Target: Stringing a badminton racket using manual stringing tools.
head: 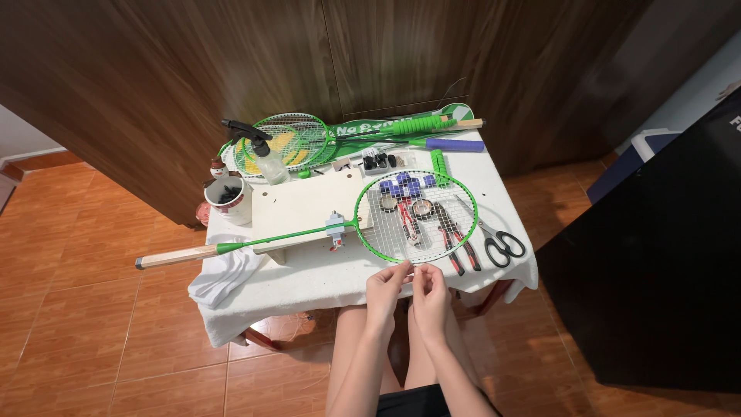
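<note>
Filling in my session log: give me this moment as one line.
left hand: fingertips at racket head near rim | right hand: beside it, pinching, string unclear | scissors, pliers on table

1. Long green fabric racket cover (363, 130) with white lettering, lying along the table's far edge behind the rackets.
2. Small white label strip at the dark cabinet's (729, 123) top right edge, partly cut off.

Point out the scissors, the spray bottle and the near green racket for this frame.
scissors (503, 245): head view, on the black handle loops.
spray bottle (270, 164): head view, on the clear body under the black trigger top.
green racket (455, 191): head view, on the frame's upper right rim.
</note>
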